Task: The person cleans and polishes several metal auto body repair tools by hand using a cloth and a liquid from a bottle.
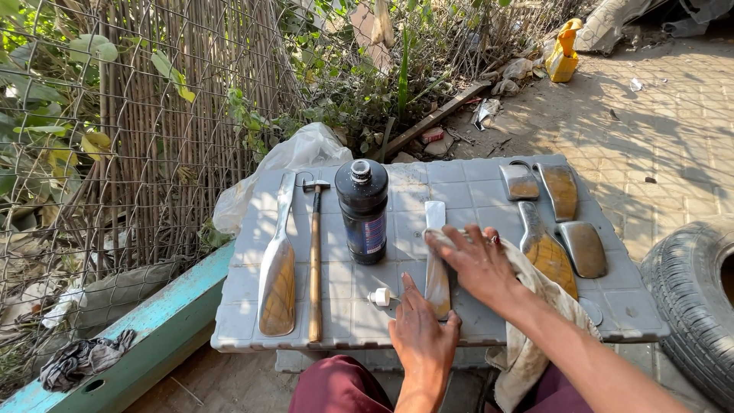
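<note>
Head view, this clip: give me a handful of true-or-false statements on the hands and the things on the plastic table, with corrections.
1. The right hand presses a cloth onto the long metal piece. True.
2. The left hand grips the hammer. False: it rests at the near end of that metal piece; the hammer lies untouched further left.
3. The dark bottle stands upright with its cap off. True: a small white cap lies beside it.
4. The bottle lies on its side. False: it stands upright.
5. A tyre sits to the right of the table. True.
</note>
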